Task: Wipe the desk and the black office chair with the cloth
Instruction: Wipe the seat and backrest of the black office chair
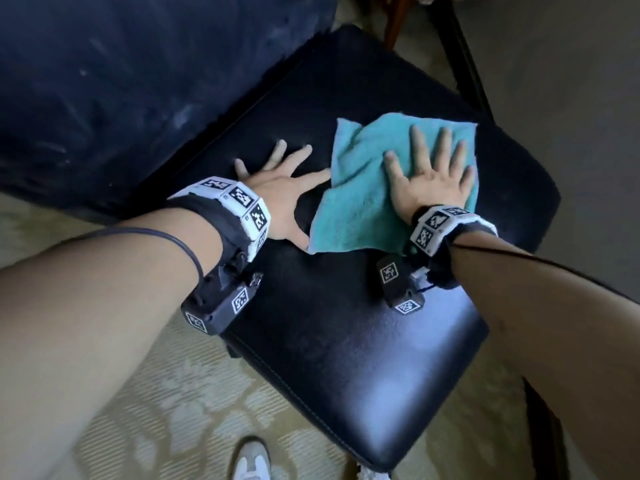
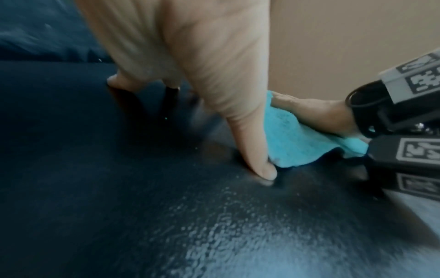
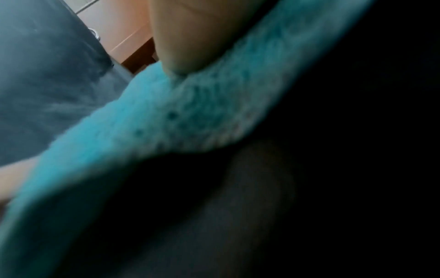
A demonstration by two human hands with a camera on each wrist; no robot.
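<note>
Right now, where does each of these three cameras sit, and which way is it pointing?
Head: worn on the head, looking down at the chair seat; both forearms, left hand and right hand show.
Left wrist: low over the seat, looking along the left hand's fingers.
Right wrist: pressed close, mostly dark; a fingertip shows.
All three share the cloth.

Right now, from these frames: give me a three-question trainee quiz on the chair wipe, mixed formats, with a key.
1. True or false: the right hand presses flat on the teal cloth.
2. The left hand rests on: A) the cloth B) the bare black chair seat C) the patterned carpet
3. Fill in: near the bottom edge of the head view, a white ____ shows.

Key: 1 true; 2 B; 3 shoe
</note>
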